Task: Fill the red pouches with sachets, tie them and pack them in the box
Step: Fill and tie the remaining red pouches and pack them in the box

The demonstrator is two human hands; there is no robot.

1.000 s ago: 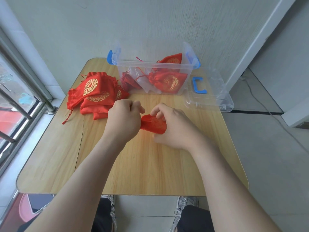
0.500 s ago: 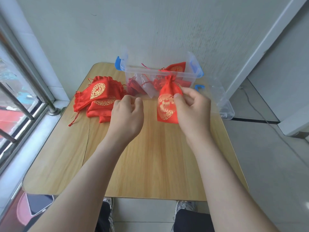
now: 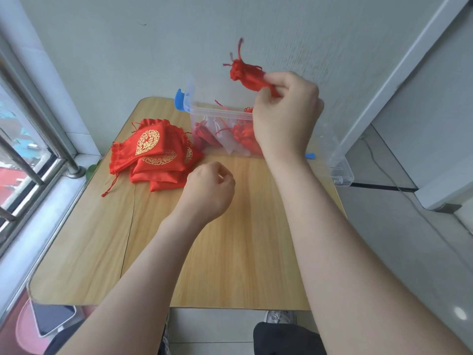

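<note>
Wooden table (image 3: 230,265), clear box (image 3: 217,112) at its far edge, and a pile of flat red pouches (image 3: 153,155) just left of it. Right hand (image 3: 284,116) pinches a tied pouch (image 3: 247,75) in the air above the box. Left hand (image 3: 210,190) hovers over the table, curled in a fist, nothing in it.

Red pouches (image 3: 153,152), gold motifs; blue-latched clear box (image 3: 217,116)

Black trousers (image 3: 286,339), grey-white sneakers (image 3: 280,317)

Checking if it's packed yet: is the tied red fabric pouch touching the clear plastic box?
Apart. Head view: the right hand pinches the tied red fabric pouch aloft, wall showing between it and the clear plastic box.
</note>
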